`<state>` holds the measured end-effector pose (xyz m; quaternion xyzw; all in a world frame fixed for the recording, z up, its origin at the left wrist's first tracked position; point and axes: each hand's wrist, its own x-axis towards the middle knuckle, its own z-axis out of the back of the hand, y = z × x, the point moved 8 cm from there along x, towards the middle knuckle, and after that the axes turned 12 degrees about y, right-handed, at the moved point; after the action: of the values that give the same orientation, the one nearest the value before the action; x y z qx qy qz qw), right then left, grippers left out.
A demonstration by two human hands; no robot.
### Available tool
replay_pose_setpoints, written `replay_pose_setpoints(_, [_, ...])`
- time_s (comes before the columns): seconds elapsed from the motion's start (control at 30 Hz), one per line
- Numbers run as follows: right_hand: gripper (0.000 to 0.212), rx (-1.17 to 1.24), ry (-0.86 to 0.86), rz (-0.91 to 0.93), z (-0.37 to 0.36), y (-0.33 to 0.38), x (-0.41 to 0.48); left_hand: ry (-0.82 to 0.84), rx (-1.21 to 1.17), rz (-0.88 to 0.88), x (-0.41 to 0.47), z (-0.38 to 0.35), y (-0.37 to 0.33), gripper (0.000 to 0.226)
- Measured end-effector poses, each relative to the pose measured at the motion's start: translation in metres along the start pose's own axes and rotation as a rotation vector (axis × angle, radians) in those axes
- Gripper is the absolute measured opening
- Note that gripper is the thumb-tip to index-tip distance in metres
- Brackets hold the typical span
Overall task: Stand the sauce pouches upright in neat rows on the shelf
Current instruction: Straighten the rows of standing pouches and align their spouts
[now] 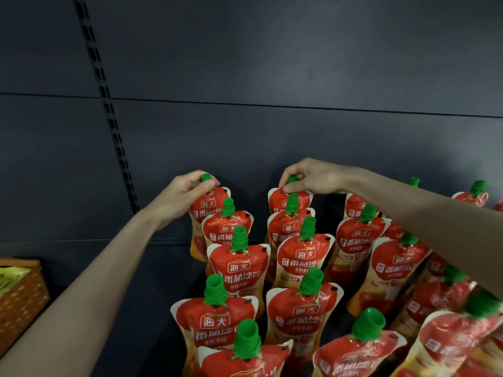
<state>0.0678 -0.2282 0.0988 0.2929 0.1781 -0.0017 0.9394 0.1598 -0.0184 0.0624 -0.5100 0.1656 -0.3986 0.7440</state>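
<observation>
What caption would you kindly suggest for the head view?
Left hand holds the leftmost rear pouch; right hand holds the second row's rear pouch.

Bright red on the sauce pouches (239, 265), with white lettering and a pale cream border; fades to yellow-orange lower down. Vivid green on the caps (239, 238). Plain charcoal grey across the back panel (272, 63). Black with a column of dark slots on the upright strip (109, 118). Orange-brown weave on the basket (21, 297), yellow-green inside.
</observation>
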Motion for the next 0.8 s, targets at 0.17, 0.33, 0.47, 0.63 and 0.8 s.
replay_pose_setpoints(0.17, [0.015,0.032,-0.006,0.025,-0.002,0.004,0.001,0.019,0.023,0.011,0.000,0.001,0.000,0.019])
replay_pose_setpoints(0.33, [0.013,0.039,-0.008,0.039,-0.003,0.008,0.002,0.022,0.027,-0.005,-0.001,0.003,-0.001,0.021])
replay_pose_setpoints(0.47, [0.013,0.042,0.004,0.027,-0.004,0.008,0.002,0.027,0.020,-0.006,-0.001,0.004,0.000,0.018])
replay_pose_setpoints(0.63, [0.016,0.027,-0.018,0.013,-0.004,0.006,0.003,0.010,-0.013,0.012,-0.003,0.003,0.001,0.016])
replay_pose_setpoints(0.8, [0.024,0.001,-0.157,0.043,0.015,0.010,-0.012,-0.270,0.042,-0.068,-0.018,0.025,-0.014,0.025])
